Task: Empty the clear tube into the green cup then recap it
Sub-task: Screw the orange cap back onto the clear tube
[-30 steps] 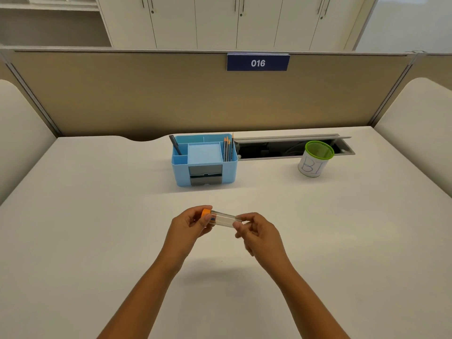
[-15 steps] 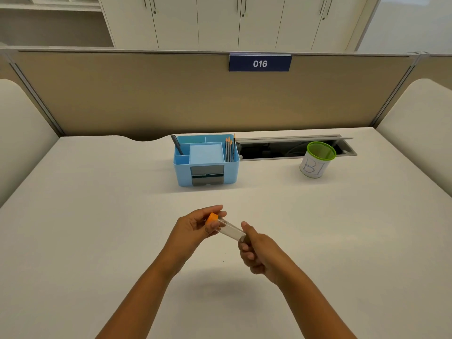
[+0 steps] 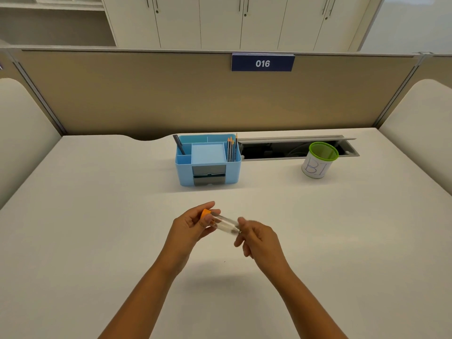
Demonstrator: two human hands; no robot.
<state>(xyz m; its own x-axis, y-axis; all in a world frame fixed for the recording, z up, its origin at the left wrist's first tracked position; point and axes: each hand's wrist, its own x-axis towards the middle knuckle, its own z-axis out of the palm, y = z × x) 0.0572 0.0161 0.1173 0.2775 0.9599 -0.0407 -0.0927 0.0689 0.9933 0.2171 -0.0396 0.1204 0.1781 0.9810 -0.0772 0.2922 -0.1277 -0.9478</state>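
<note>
Clear tube point(image 3: 225, 223) held over the desk point(image 3: 97, 216), orange cap point(image 3: 205, 213) on.
Left hand point(image 3: 189, 225) pinches the cap end, right hand point(image 3: 256, 237) grips the base (blurred).

Pale counter, a few bright spots of colour

The counter point(image 3: 97, 216) is plain off-white. The tube point(image 3: 226, 222) is clear with an orange cap point(image 3: 205, 213). The cup point(image 3: 318, 160) has a lime-green rim and a white side with "BI" scrawled in blue. The organiser point(image 3: 208, 165) is light blue with a grey front panel, holding dark pencils point(image 3: 231, 149) with orange tips and a dark pen point(image 3: 179, 144). The partition point(image 3: 146, 94) behind is tan, its sign point(image 3: 263, 62) navy with white "016". The cabinets point(image 3: 220, 20) are white.
</note>
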